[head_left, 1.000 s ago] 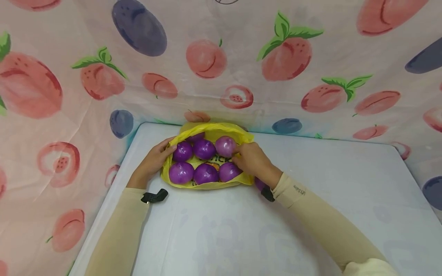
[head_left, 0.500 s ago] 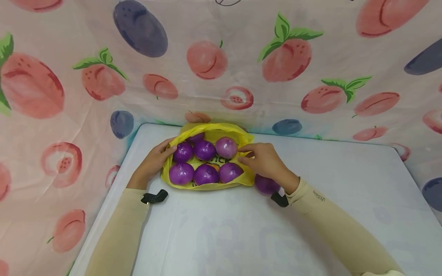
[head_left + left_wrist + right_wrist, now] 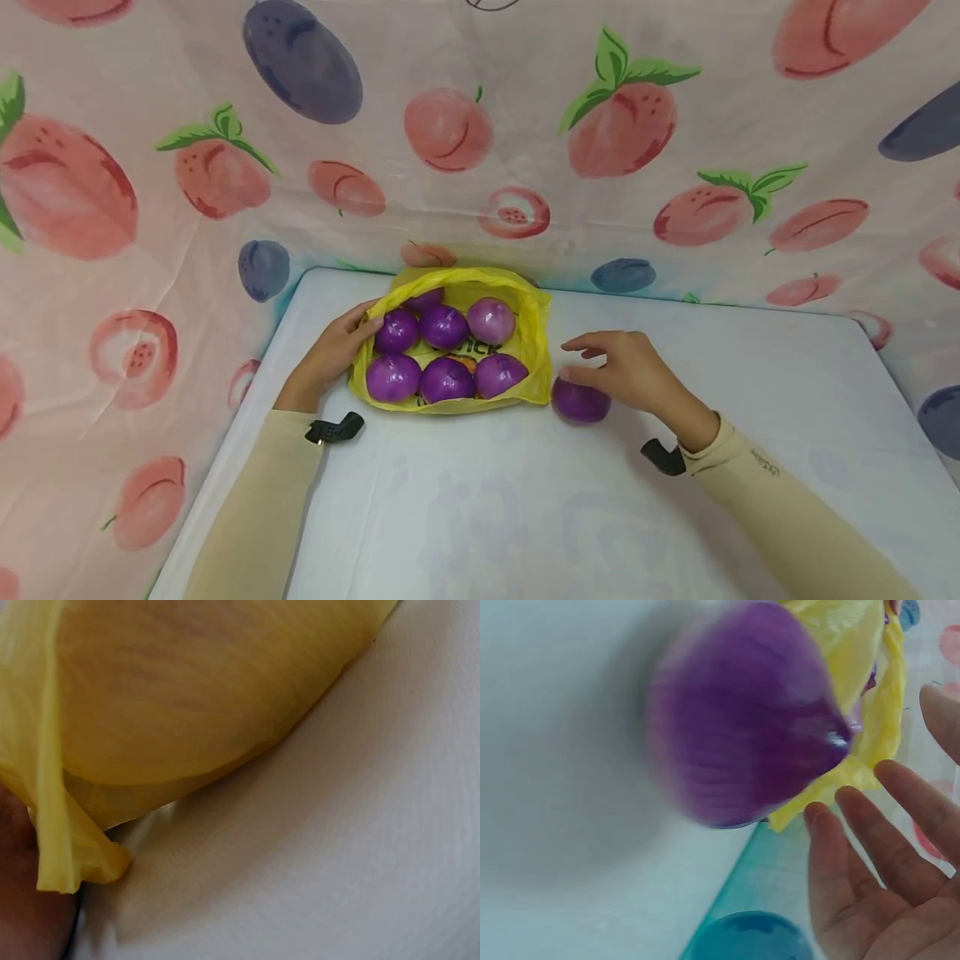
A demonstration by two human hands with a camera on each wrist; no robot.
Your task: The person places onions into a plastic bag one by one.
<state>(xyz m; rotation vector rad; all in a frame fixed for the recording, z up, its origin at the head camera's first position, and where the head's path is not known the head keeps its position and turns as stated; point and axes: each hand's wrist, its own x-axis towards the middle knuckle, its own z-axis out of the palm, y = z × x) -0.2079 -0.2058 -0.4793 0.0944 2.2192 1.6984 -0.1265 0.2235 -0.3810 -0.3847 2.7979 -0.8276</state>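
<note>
A yellow plastic bag (image 3: 536,350) lies on the white table with its mouth spread wide, several glossy purple onions (image 3: 447,379) inside. My left hand (image 3: 333,354) holds the bag's left rim, thumb over the edge; in the left wrist view, a fold of yellow film (image 3: 56,840) hangs over part of the hand. One loose onion (image 3: 583,404) sits outside, just right of the bag. My right hand (image 3: 633,371) hovers over it with fingers extended and nothing in them. In the right wrist view, those spread fingers (image 3: 900,847) are apart from the onion's pointed tip.
The white table (image 3: 465,508) stretches toward me and to the right. Behind it and at the left hangs a fruit-printed cloth (image 3: 525,100), close beyond the bag. Black wrist mounts (image 3: 336,427) are on both arms.
My right hand has withdrawn from inside the bag, leaving a paler onion there, and moved right to over the loose onion. The left hand keeps its place on the rim.
</note>
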